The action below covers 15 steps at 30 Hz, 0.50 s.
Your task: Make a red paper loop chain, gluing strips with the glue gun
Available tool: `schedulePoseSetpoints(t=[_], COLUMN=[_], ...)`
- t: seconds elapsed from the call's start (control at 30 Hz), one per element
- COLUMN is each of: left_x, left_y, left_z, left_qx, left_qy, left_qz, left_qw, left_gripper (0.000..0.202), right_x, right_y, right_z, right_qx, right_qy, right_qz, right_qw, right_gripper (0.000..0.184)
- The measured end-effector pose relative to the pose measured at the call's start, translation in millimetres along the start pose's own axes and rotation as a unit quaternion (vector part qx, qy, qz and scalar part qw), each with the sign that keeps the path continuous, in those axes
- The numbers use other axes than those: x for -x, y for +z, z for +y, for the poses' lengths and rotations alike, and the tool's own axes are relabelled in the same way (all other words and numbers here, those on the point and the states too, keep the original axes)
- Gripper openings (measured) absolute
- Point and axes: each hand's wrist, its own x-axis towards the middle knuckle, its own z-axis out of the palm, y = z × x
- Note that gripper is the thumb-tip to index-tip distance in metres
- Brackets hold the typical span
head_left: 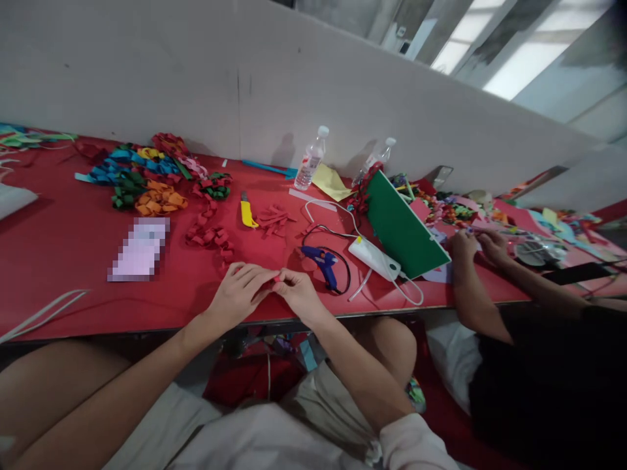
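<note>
Near the front edge of the red table, my left hand (240, 290) and my right hand (300, 295) meet at the fingertips. Pinched between them is a small red strip (277, 279), mostly hidden by the fingers. Beyond my hands lies a pile of loose red strips (275, 220). A chain of looped red strips (209, 236) rests to the left of that pile. Just right of my right hand is a blue glue gun (323, 263) with a black cord. A yellow utility knife (247, 212) lies beyond my left hand.
Colourful looped chains (159, 196) are heaped at the back left, near a blurred pink rectangle (140, 251). Water bottles (311, 160) stand by the wall. A white power strip (375, 256) and a leaning green board (404, 225) separate me from a co-worker's hands (463, 247).
</note>
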Motion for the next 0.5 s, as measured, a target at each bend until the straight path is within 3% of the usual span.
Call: schedulePoseSetpoints(t=[0.1,0.2,0.27,0.3,0.33,0.37,0.43,0.5], left_x=[1,-1,-5,-7,-8,-10,-13,-16], left_y=[1.2,1.9,0.8,-0.4,-1.8,-3.5,-7.1,-10.3], left_z=[-4,-12,-17,-18,-19,-20,-20,-20], left_qx=[0.042,0.116,0.178,0.206,0.229,0.244,0.252,0.245], left_qy=[-0.032,-0.122,-0.199,-0.227,-0.243,-0.249,-0.240,-0.228], left_qz=[0.030,0.097,0.140,0.156,0.169,0.178,0.190,0.203], left_qw=[0.998,0.981,0.954,0.939,0.927,0.920,0.918,0.920], left_gripper=[0.028,0.025,0.030,0.032,0.034,0.035,0.036,0.036], right_x=[-5,-13,-25,-34,-44,-56,-81,-103], right_y=[6,2,-7,-11,-15,-17,-16,-8], right_z=[-11,-34,-54,-64,-72,-79,-85,-80], right_qx=[0.064,0.078,0.153,0.241,0.365,0.501,0.712,0.746], right_qy=[0.009,0.033,-0.005,-0.048,-0.091,-0.101,-0.034,0.002], right_qz=[-0.010,-0.036,-0.017,0.009,0.041,0.065,0.032,0.005], right_qw=[0.998,0.996,0.988,0.969,0.925,0.857,0.700,0.666], right_gripper=[0.054,0.053,0.055,0.051,0.043,0.037,0.034,0.027])
